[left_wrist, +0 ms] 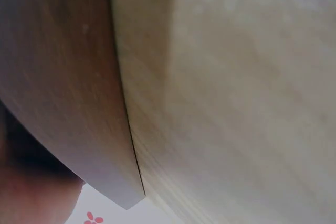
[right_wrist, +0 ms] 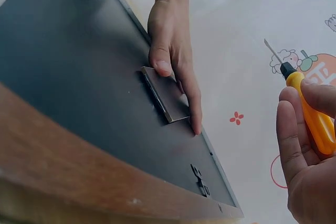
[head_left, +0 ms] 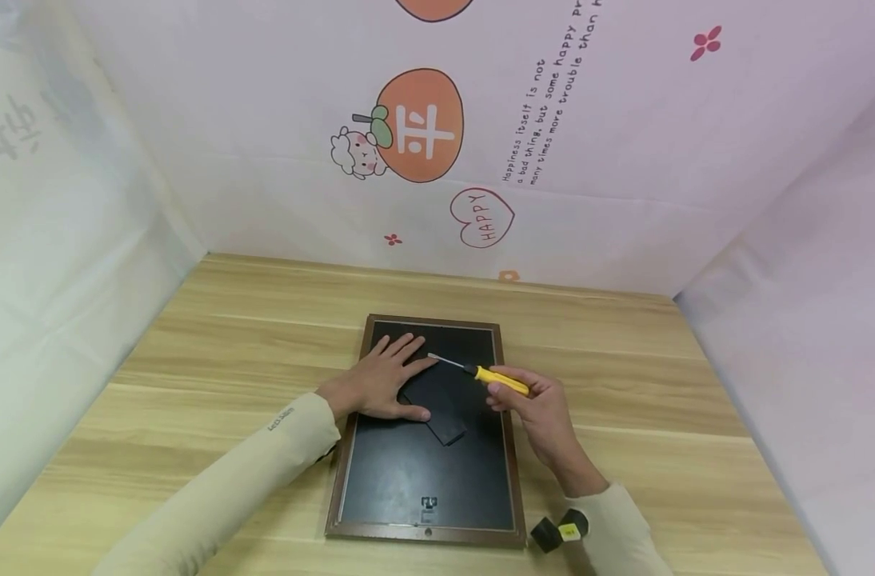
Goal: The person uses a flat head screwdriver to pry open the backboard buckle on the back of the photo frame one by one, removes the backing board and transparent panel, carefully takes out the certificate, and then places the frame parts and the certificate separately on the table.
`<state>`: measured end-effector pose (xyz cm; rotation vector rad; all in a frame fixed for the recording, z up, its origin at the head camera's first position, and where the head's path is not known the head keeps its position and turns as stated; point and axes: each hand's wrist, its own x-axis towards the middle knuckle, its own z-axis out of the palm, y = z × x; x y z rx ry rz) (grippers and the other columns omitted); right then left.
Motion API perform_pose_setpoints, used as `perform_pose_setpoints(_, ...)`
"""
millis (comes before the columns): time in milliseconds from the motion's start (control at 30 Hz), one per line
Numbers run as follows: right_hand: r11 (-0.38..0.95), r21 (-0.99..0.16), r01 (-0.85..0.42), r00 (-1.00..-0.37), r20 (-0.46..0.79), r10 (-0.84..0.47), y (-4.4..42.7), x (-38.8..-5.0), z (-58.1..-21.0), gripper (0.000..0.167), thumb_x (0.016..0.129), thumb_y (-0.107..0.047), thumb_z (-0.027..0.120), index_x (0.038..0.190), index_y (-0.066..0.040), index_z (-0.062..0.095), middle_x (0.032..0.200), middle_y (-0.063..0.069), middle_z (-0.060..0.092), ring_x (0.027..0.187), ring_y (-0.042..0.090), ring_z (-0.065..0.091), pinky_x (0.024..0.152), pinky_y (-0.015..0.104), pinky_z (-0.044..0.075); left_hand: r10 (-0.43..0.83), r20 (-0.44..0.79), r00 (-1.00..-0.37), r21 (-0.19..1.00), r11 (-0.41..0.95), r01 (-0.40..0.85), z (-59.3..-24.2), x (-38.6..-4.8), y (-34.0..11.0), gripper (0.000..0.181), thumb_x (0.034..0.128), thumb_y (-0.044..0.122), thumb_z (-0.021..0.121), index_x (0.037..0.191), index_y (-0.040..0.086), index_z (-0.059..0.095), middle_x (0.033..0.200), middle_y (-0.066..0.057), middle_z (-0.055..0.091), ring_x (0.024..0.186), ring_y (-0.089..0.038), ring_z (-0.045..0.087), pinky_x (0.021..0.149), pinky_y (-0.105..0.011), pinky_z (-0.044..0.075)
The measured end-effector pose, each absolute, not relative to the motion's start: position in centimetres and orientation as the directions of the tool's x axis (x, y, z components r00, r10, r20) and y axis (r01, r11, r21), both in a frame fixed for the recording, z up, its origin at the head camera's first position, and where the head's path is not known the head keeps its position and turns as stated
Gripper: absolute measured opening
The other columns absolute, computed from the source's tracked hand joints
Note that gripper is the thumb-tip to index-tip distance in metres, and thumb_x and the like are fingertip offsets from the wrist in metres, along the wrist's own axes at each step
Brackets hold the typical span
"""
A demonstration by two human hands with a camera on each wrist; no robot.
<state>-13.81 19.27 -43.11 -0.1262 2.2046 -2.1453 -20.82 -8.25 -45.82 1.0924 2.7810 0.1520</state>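
The wall reads "HAPPY" inside a red heart, with "Happiness itself is not a bad thing" above – lettering on the left sleeve is too small to read. On the wooden table, a picture frame lies black back up, the left hand spread over it, hiding part of its stand flap. The right hand grips a yellow screwdriver – its tip near the left fingers.

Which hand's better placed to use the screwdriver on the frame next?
Likely the right hand: it grips the screwdriver, while the left hand lies spread on the back of the frame.
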Motion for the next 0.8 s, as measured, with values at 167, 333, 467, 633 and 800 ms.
perform_pose_setpoints(167,0.028,-0.999,-0.016,-0.994,0.013,-0.106,19.2,-13.9,-43.0,0.041,0.089,-0.013,0.074,0.122,0.009,0.063,0.094,-0.002,0.072,0.074,0.012,0.071,0.075,0.024,0.061,0.675,-0.111,-0.730,0.125,0.738,0.663,-45.8,-20.9,-8.2,0.094,0.0833,0.081,0.047,0.158,0.028,0.023,0.166,-0.012,0.011,0.153,-0.033,0.009,0.124,-0.058,0.013)
perform_pose_setpoints(333,0.031,-0.999,-0.015,-0.995,0.012,-0.103,19.1,-14.0,-42.9,0.041,0.089,-0.013,0.074,0.121,0.008,0.063,0.094,-0.002,0.072,0.074,0.012,0.071,0.075,0.023,0.061,0.655,-0.124,-0.745,0.115,0.755,0.645,-45.6,-20.7,-8.0,0.096,0.0818,0.083,0.045,0.158,0.029,0.022,0.166,-0.011,0.012,0.153,-0.033,0.010,0.124,-0.058,0.015)
perform_pose_setpoints(467,0.038,-0.999,-0.023,-0.995,0.019,-0.101,19.0,-13.9,-42.7,0.040,0.089,-0.013,0.074,0.122,0.008,0.064,0.095,-0.001,0.072,0.074,0.012,0.071,0.075,0.024,0.061,0.630,-0.133,-0.765,0.136,0.776,0.615,-45.1,-20.4,-7.7,0.096,0.0809,0.084,0.045,0.157,0.028,0.025,0.166,-0.012,0.014,0.153,-0.032,0.010,0.124,-0.058,0.015)
perform_pose_setpoints(633,0.048,-0.998,-0.028,-0.995,0.023,-0.099,19.0,-13.9,-42.6,0.039,0.090,-0.013,0.072,0.122,0.008,0.063,0.094,-0.001,0.072,0.073,0.011,0.071,0.075,0.024,0.061,0.595,-0.124,-0.794,0.133,0.803,0.581,-45.0,-19.9,-7.4,0.097,0.0801,0.086,0.044,0.157,0.028,0.027,0.165,-0.012,0.015,0.153,-0.032,0.011,0.124,-0.058,0.015)
perform_pose_setpoints(800,0.035,-0.999,-0.036,-0.995,0.032,-0.095,19.0,-13.8,-42.4,0.039,0.089,-0.012,0.073,0.121,0.008,0.064,0.095,0.003,0.072,0.073,0.011,0.071,0.075,0.024,0.061,0.560,-0.119,-0.820,0.154,0.826,0.541,-45.1,-19.4,-7.2,0.097,0.0801,0.084,0.046,0.157,0.028,0.026,0.165,-0.012,0.017,0.153,-0.032,0.012,0.123,-0.058,0.016)
